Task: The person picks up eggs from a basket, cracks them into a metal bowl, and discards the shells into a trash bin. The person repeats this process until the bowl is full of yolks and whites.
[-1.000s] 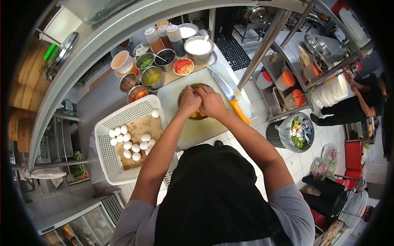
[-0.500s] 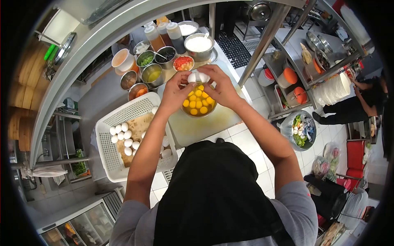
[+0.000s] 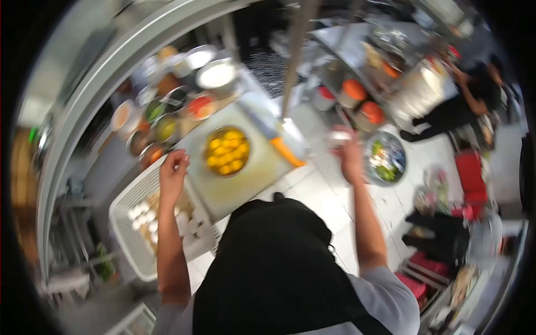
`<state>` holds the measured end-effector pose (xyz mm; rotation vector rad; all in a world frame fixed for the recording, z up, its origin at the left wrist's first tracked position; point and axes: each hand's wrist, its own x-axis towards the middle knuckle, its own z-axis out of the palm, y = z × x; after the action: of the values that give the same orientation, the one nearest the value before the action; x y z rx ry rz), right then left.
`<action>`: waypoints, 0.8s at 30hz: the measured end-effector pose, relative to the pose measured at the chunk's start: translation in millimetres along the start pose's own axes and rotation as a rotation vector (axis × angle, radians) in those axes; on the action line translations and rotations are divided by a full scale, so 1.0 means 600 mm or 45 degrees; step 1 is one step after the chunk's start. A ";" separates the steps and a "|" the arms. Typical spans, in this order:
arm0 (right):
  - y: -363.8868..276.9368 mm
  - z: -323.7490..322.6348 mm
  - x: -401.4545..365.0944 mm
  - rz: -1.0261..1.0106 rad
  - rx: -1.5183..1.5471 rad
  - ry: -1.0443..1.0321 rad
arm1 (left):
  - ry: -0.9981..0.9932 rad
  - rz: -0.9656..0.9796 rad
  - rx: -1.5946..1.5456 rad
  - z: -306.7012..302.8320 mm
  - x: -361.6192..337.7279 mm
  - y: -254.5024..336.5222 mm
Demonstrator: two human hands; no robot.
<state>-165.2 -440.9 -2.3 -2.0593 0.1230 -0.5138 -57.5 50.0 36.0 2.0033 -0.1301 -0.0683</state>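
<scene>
My right hand [image 3: 349, 153] is stretched out to the right, closed on white eggshell [image 3: 338, 135] that motion blurs. Beyond it stands a waste bin [image 3: 385, 158] lined with a bag, with scraps inside. Over the far rim of a white plastic basket [image 3: 124, 228], my left hand [image 3: 174, 167] has its fingers drawn together and nothing visible in them. Several white eggs [image 3: 146, 215] lie in that basket. A metal bowl full of yolks [image 3: 227, 151] sits on the cutting board [image 3: 223, 192], between the two hands.
A knife with an orange handle [image 3: 287, 152] lies along the board's right side. Behind the board stand containers of chopped red food [image 3: 201, 106] and white powder [image 3: 216, 75]. An upright metal post [image 3: 293, 61] rises near the counter's corner. Another person [image 3: 474, 92] stands at the right.
My hands have parted from above the yolk bowl. The right went right, towards the bin, with the shell; the left moved left to the basket. The view has turned and blurred.
</scene>
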 end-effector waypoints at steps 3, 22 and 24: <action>0.288 -0.220 -0.063 0.439 0.343 0.243 | 0.398 0.055 0.579 -0.142 -0.055 -0.099; -0.156 0.137 0.009 0.402 0.417 -0.775 | 0.706 -0.707 0.889 -0.208 -0.223 -0.240; -0.185 0.162 0.017 0.342 0.395 -0.849 | 0.686 -0.714 0.878 -0.211 -0.217 -0.249</action>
<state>-129.6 -307.8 51.9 -1.7713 -0.0743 0.3122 -164.3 242.3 -47.6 2.6046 0.8599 0.1845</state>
